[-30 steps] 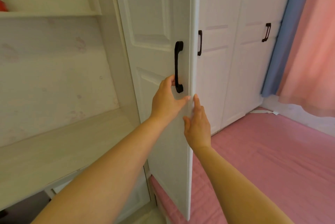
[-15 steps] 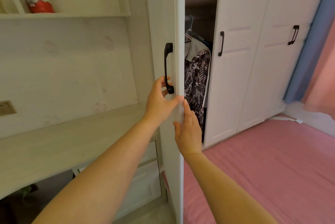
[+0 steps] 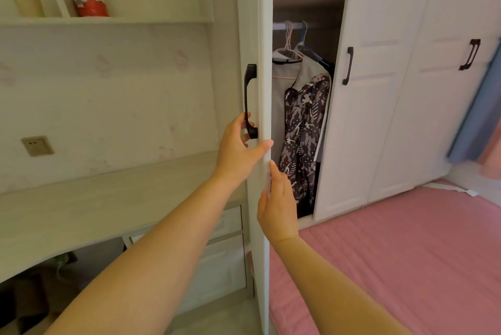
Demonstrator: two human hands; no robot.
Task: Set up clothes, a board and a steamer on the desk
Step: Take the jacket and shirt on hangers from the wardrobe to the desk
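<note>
White wardrobe door [image 3: 261,90] now stands wider, revealing hanging clothes [image 3: 303,123].

arms: two, both bare from elbow to wrist, no sleeve in view
left hand [image 3: 238,149]: bare, no ring, watch or glove
right hand [image 3: 276,206]: bare, no ring, watch or glove
nails: short, unpainted where they show
</note>
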